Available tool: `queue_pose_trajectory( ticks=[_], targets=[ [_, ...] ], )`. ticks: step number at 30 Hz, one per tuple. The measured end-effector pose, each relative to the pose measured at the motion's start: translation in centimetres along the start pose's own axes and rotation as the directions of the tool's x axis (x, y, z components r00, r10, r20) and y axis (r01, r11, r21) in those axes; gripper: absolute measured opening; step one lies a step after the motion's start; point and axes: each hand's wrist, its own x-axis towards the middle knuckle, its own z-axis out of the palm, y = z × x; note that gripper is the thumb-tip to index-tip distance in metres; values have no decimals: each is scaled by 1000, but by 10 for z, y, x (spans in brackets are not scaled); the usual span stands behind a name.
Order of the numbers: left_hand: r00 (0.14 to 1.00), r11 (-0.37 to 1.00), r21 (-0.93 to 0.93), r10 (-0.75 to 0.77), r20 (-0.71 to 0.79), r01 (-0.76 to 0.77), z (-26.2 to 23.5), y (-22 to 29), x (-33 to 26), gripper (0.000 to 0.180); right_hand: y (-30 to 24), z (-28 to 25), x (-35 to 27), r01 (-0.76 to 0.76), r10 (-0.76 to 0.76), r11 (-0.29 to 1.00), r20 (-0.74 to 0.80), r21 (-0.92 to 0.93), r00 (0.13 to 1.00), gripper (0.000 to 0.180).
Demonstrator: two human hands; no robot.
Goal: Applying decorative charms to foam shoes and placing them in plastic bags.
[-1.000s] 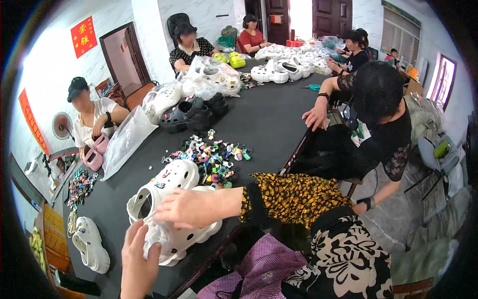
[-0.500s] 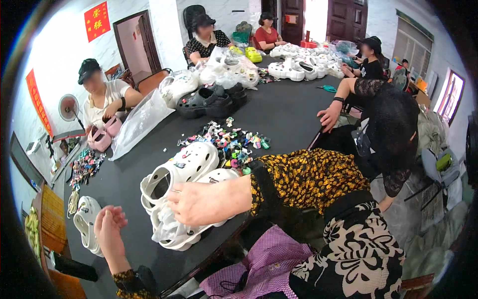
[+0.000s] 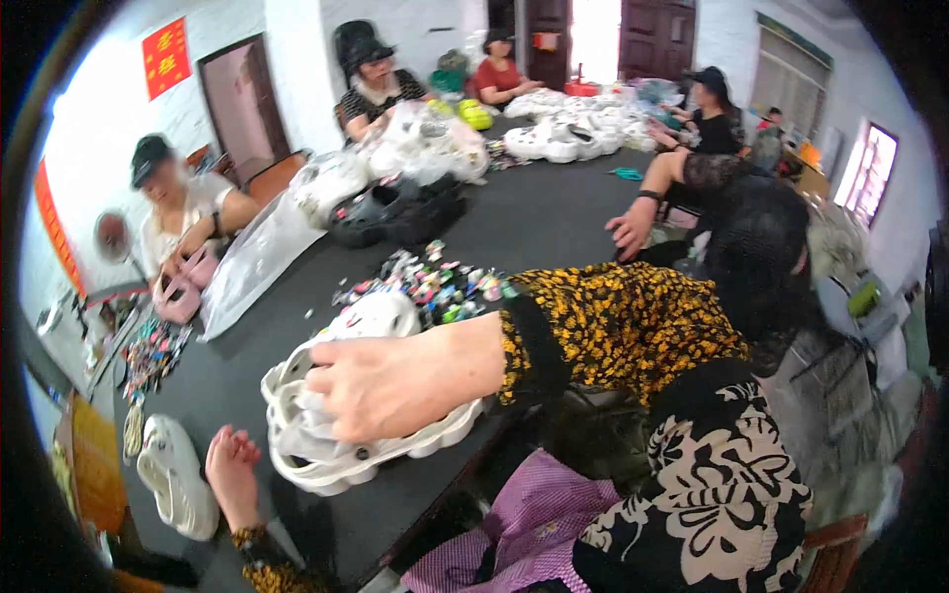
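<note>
My right hand (image 3: 395, 385) reaches across from the right and is closed on the near one of two white clogs, knuckles up; its fingertips are hidden. This white clog (image 3: 326, 474) lies at the table's near edge, with crumpled translucent plastic around its opening. Its mate, another white clog (image 3: 381, 314) with small charms, stands just behind. At the lower left my left hand (image 3: 232, 469) is raised, fingers loosely curled, with nothing visible in them. Left of it sits a single white clog (image 3: 176, 479).
A pile of colourful shoe charms (image 3: 440, 282) lies behind the clogs, another charm pile (image 3: 153, 356) at left. Black clogs (image 3: 395, 210) and bagged white shoes stand farther back. A co-worker in black leans in at right, a hand (image 3: 631, 229) on the table. Others sit around; one handles pink clogs (image 3: 183, 287).
The view has shifted, moving most things left in the picture. My right hand stays over the white clog; my left hand is still raised beside it.
</note>
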Motion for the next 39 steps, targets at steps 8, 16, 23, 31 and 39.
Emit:
queue_pose_trajectory(
  ticks=[8, 16, 23, 31, 39],
  targets=[
    [1000, 1000, 6, 13, -27, -13, -24, -9, 6, 22, 65, -54, -42, -109, 132, 938, 47, -330, 990, 9],
    [985, 995, -19, -90, 145, 93, -44, -9, 12, 26, 130, -38, -136, -131, 281, 878, 274, -461, 920, 4],
    [998, 999, 19, 28, -65, -27, 4, -7, -7, 15, 149, -55, -149, -161, 269, 869, 173, -467, 947, 7],
    [999, 998, -51, -27, -37, 25, 6, -3, -7, 16, 156, -72, -115, -335, 386, 868, 73, -368, 920, 12],
    [994, 998, -34, -64, -86, 62, 2, 6, -15, 15, 116, -60, -33, -255, 261, 965, 99, -69, 960, 10]
  ],
)
